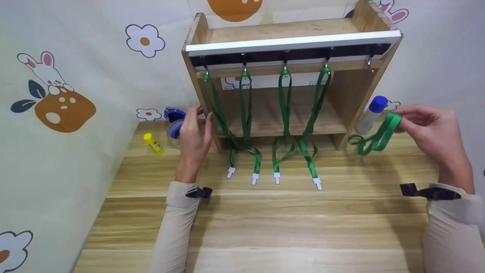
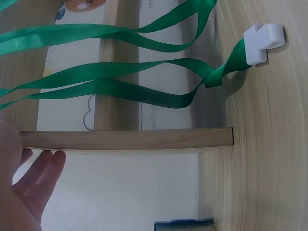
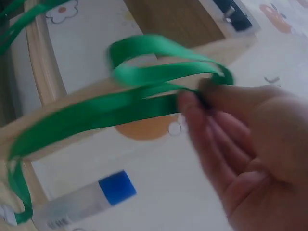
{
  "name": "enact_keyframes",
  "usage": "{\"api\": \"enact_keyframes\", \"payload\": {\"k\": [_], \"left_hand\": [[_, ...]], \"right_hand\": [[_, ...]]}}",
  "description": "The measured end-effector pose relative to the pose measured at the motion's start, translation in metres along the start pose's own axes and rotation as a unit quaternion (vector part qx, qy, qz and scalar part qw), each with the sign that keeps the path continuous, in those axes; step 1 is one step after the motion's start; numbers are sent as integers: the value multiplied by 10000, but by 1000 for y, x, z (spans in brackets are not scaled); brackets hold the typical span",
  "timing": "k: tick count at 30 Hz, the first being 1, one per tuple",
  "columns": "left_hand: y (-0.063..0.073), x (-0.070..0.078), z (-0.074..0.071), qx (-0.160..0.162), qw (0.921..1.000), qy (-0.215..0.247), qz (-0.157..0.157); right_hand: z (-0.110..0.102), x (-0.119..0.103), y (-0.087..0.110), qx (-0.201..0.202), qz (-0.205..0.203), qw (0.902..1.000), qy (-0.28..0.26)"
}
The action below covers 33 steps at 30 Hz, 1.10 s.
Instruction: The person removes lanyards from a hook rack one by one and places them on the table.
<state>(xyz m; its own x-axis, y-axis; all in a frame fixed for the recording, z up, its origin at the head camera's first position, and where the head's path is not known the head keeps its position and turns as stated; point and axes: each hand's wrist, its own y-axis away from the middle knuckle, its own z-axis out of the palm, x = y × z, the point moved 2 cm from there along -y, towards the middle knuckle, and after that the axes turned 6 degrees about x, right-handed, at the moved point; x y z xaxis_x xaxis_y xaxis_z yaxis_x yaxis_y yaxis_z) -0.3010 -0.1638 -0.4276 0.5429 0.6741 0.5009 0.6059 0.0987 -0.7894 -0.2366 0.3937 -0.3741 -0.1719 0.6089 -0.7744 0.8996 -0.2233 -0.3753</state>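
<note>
My left hand [image 1: 195,134] holds the left side panel of a wooden shelf rack [image 1: 265,108], thumb at its front edge and fingers along the outer face. The panel [image 2: 130,139] passes beside those fingers [image 2: 41,175] in the left wrist view. To the right of the rack, my right hand [image 1: 435,132] pinches a looped green lanyard [image 1: 386,132] between thumb and fingers. Its ribbon [image 3: 96,113] hangs folded, with a white end piece [image 3: 7,214] partly in view. Several green lanyards [image 1: 286,102] with white clips [image 1: 277,177] hang from the rack's hooks. The rightmost hook [image 1: 370,65] is bare.
A glue stick with a blue cap [image 1: 378,104] stands right of the rack, close to my right hand. Left of the rack are a yellow tube [image 1: 153,144] and a blue tape dispenser [image 1: 174,127]. The wood-grain table [image 1: 303,227] meets a patterned wall covering [image 1: 113,76].
</note>
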Motion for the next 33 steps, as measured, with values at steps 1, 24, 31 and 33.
{"api": "enact_keyframes", "payload": {"k": [1, 24, 31, 33], "left_hand": [[0, 0, 0, 22, 10000, 23, 10], [-1, 0, -1, -20, 10000, -94, -14], [0, 0, -2, -23, 9999, -143, 4], [0, 0, -1, -6, 9999, -140, 42]], "right_hand": [[-2, 5, 0, -217, 167, 9994, 206], [33, 59, -13, -536, -96, 9889, 1381], [44, 75, -14, -1042, -92, 9855, 1337], [46, 79, -14, -1160, -142, 9832, 1402]]}}
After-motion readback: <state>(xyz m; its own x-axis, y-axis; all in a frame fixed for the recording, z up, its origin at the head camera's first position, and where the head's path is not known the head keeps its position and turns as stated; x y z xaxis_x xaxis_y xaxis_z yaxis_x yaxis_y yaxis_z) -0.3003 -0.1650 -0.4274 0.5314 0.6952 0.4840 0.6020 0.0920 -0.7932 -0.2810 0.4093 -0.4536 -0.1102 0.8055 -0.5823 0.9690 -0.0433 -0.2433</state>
